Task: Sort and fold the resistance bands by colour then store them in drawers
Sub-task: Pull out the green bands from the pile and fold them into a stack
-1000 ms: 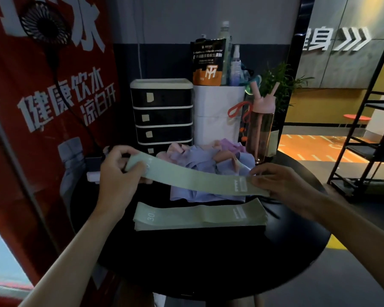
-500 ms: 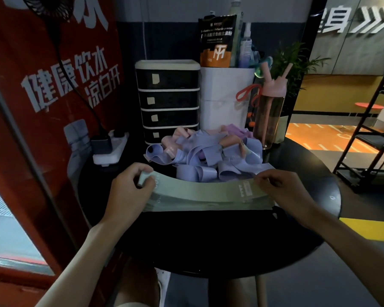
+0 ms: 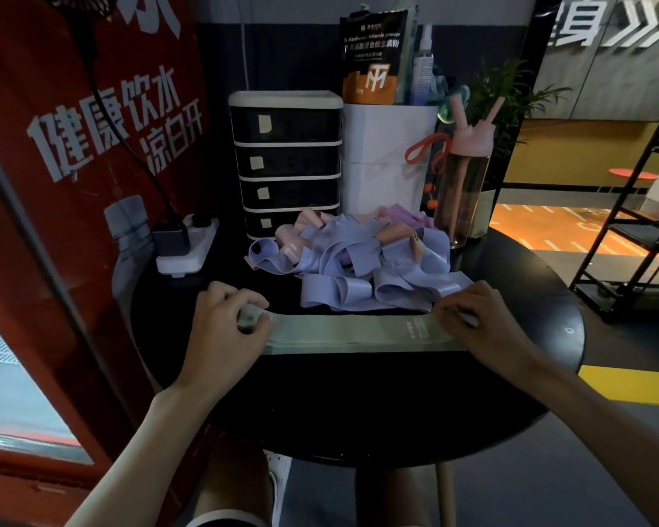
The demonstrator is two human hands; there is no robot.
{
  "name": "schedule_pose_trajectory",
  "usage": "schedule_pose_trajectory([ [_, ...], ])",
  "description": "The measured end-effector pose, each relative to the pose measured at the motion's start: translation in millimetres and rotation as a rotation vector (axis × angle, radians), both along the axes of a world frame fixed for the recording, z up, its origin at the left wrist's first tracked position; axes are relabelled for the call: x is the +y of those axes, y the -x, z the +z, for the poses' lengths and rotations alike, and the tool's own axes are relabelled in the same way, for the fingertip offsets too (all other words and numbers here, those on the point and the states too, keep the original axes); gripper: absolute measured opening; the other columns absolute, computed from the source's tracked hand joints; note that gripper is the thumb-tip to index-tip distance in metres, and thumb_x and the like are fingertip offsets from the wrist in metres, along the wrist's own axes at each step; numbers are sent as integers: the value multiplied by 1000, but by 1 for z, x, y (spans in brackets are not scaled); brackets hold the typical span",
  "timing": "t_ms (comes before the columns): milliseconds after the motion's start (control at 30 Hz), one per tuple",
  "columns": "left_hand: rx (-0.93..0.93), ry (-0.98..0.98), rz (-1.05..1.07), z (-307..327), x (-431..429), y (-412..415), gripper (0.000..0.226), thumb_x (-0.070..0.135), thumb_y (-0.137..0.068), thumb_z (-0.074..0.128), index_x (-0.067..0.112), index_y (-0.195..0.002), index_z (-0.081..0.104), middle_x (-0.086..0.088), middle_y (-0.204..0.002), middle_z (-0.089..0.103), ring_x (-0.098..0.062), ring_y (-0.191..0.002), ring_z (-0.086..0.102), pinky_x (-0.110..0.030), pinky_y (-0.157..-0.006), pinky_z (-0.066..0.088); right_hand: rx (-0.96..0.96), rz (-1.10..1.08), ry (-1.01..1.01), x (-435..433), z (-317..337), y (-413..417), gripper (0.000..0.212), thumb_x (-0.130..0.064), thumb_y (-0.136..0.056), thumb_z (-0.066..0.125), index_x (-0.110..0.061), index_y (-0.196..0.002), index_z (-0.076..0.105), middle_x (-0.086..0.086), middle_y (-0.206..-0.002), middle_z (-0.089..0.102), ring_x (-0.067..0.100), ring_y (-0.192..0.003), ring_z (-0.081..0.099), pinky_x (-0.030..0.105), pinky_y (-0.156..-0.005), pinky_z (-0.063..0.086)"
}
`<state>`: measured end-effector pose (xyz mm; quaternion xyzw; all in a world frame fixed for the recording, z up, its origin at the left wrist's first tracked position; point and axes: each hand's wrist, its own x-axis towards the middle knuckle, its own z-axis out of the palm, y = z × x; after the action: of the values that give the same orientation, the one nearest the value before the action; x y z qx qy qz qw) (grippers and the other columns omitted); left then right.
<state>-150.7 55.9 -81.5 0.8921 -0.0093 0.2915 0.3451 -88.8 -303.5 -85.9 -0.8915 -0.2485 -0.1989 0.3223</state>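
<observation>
Green band lies flat across the bench, left to right. Left grip pinches its left end with curled fingers; right grip clasps its right end. Purple-and-pink band pile sits just behind, in front of the closed drawers.

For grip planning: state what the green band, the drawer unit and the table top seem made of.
Green band: likely woven elastic fabric, matte; lies flat, soft-edged, with printed label. Drawer unit: seems plastic; cream frame, dark glossy fronts. Table top: hard, smooth black with faint sheen; wood or laminate, cannot tell.
</observation>
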Motion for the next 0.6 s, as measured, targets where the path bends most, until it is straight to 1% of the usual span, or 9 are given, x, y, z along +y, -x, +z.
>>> schedule_pose_trajectory([
  [67, -46, -182, 22, 4, -3, 1, 26, 40, -79, 57, 24, -95, 69, 6, -103, 44, -16, -102, 42, -32, -90, 32, -1, -41, -5, -3, -3, 2, 9, -31, -90, 65, -37, -95, 70, -8, -97, 57, 15, -99, 49, 31, -85, 42],
  [133, -75, -295, -75, 14, -13, 0, 36, 48, -79, 49, 25, -98, 69, 10, -106, 48, -15, -106, 44, -29, -89, 26, 52, -32, -18, -2, -4, 7, 13, -30, -90, 68, -34, -102, 68, -9, -108, 55, 6, -110, 44, 26, -93, 37],
  [200, -51, -368, -232, 23, -30, -4, 40, 52, -82, 49, 26, -105, 68, 13, -113, 55, -11, -114, 47, -28, -92, 27, 106, 16, -42, 2, -3, 14, 24, -40, -82, 68, -40, -106, 62, -11, -117, 52, -3, -112, 39, 20, -96, 32],
  [267, 29, -435, -369, 26, -47, -11, 40, 56, -85, 56, 30, -114, 65, 15, -123, 54, -7, -122, 43, -25, -98, 25, 122, 30, -39, 4, -4, 18, 37, -56, -72, 61, -48, -108, 57, -13, -123, 49, 2, -112, 38, 16, -97, 29],
  [333, 141, -474, -440, 23, -60, -18, 42, 57, -88, 62, 34, -124, 60, 17, -131, 50, -5, -127, 38, -27, -104, 24, 139, 40, -23, 4, -7, 16, 42, -60, -68, 61, -52, -109, 54, -13, -128, 46, 5, -117, 36, 16, -98, 29],
  [400, 221, -488, -449, 21, -66, -21, 45, 58, -89, 61, 37, -128, 57, 17, -133, 49, -6, -127, 38, -30, -107, 26, 177, 59, -31, 2, -8, 15, 42, -57, -69, 66, -51, -109, 56, -13, -130, 45, 7, -120, 40, 17, -98, 35],
  [467, 235, -471, -440, 19, -67, -22, 43, 54, -90, 62, 36, -129, 57, 17, -132, 51, -7, -125, 39, -31, -105, 29, 192, 76, -65, 1, -10, 12, 38, -43, -72, 76, -46, -106, 60, -12, -125, 48, 3, -117, 49, 17, -96, 42],
  [533, 244, -458, -446, 17, -67, -23, 39, 50, -91, 63, 35, -127, 58, 15, -129, 52, -9, -123, 42, -33, -104, 31, 198, 67, -80, 0, -12, 10, 35, -26, -76, 81, -40, -103, 64, -11, -121, 51, 1, -112, 53, 14, -93, 44],
  [600, 261, -418, -472, 15, -66, -24, 37, 49, -91, 64, 34, -125, 59, 13, -125, 53, -9, -121, 44, -36, -105, 34, 208, 47, -87, -1, -12, 9, 31, -20, -78, 80, -36, -102, 66, -11, -119, 52, 0, -110, 54, 9, -90, 42],
])
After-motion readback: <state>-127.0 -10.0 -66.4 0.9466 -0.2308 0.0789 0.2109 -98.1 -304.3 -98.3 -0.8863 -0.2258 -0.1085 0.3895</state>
